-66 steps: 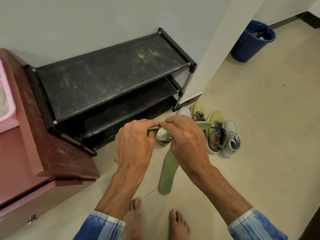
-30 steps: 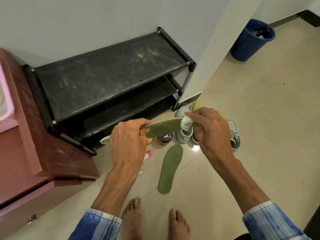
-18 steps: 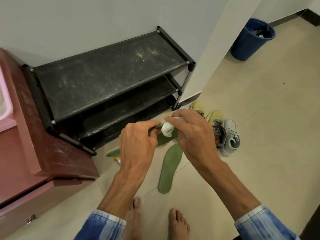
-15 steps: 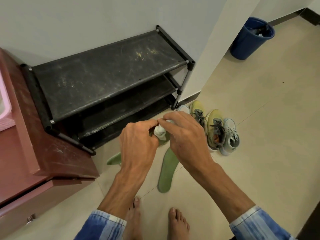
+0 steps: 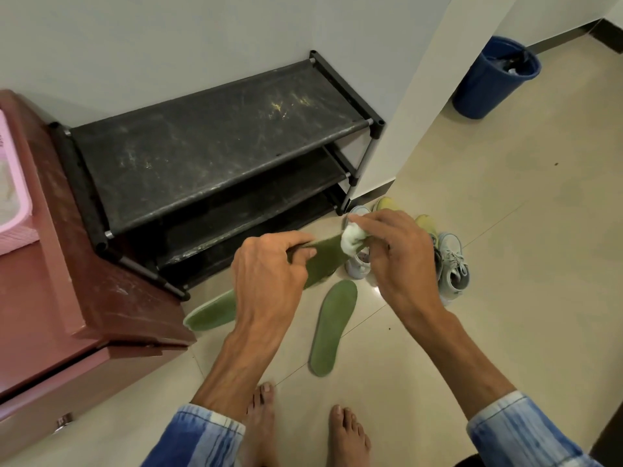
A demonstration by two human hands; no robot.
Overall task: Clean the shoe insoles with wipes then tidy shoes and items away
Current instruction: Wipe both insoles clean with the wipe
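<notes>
My left hand (image 5: 269, 274) grips a green insole (image 5: 323, 261) around its middle and holds it in the air; its other end shows to the left of my wrist. My right hand (image 5: 394, 257) pinches a crumpled white wipe (image 5: 352, 238) against the insole's upper right end. A second green insole (image 5: 332, 326) lies flat on the floor below my hands. Behind my right hand stand several small shoes: a pale blue one (image 5: 359, 264), yellow ones (image 5: 425, 224) and a grey-blue one (image 5: 453, 264), partly hidden.
A black three-tier shoe rack (image 5: 209, 153) stands against the wall. A reddish-brown cabinet (image 5: 50, 298) with a pink basin (image 5: 13, 210) on top is at the left. A blue bin (image 5: 492, 79) sits far right beside the wall corner. My bare feet (image 5: 303, 429) are on the tiled floor.
My right hand with the wipe has slid back out along the insole to its right end, after being close to my left hand half a second ago. The left hand kept its grip.
</notes>
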